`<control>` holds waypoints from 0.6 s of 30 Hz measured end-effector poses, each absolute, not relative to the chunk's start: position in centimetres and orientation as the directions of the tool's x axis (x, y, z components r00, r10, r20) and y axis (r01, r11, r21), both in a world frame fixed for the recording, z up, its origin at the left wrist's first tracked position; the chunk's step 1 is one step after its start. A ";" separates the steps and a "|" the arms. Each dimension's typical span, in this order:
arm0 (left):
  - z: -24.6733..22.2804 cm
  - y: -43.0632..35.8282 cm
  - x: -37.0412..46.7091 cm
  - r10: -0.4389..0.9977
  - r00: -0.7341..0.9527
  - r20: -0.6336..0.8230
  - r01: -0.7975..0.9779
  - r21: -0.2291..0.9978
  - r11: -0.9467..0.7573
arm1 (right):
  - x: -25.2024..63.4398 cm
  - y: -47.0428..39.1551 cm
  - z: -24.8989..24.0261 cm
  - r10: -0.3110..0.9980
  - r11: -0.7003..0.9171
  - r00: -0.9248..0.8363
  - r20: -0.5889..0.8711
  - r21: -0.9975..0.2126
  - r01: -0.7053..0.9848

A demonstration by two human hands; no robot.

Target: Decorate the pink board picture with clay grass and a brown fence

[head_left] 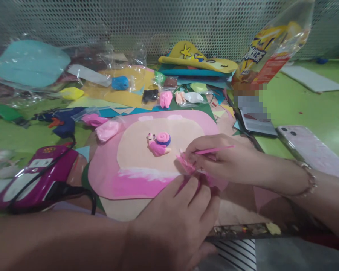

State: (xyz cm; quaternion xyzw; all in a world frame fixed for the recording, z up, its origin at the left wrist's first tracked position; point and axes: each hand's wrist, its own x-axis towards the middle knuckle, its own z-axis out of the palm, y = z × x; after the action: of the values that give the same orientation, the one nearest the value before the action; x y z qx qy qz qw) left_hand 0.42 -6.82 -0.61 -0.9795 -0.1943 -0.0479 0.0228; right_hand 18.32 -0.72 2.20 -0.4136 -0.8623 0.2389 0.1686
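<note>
My right hand (214, 158) is closed around a thin pink stick-shaped tool (217, 149), whose tip is hidden by the fingers. Directly below it, a pink crinkled piece (186, 165) lies at the right side of the card, partly covered by both hands. My left hand (183, 214) has its fingers bent and pressed together beside that piece; what they grip is hidden. A clay snail (157, 145) with a pink body and a pink spiral shell rimmed in dark blue sits on the card's beige middle. The rounded card (104, 169) has a pink border and a white-and-magenta band.
Bagged clay lumps, including a pink one (165, 99) and a blue one (120, 82), line the back. A magenta device (42, 173) with a black cable stands left. On the right are a phone (307, 145), a snack bag (268, 56) and a yellow hat-shaped craft (197, 62).
</note>
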 end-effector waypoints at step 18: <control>-0.9 -7.3 0.7 0.419 0.901 0.113 0.423 -0.009 -0.906 | 18.3 -0.7 2.9 0.788 0.519 -0.615 0.021 -0.559 0.647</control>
State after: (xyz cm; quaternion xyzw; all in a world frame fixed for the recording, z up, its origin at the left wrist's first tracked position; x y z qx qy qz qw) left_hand 0.66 -7.32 -0.88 -0.9747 -0.2161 -0.0542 0.0165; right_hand 18.31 -0.67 2.87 -0.4168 -0.8606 0.2584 0.1372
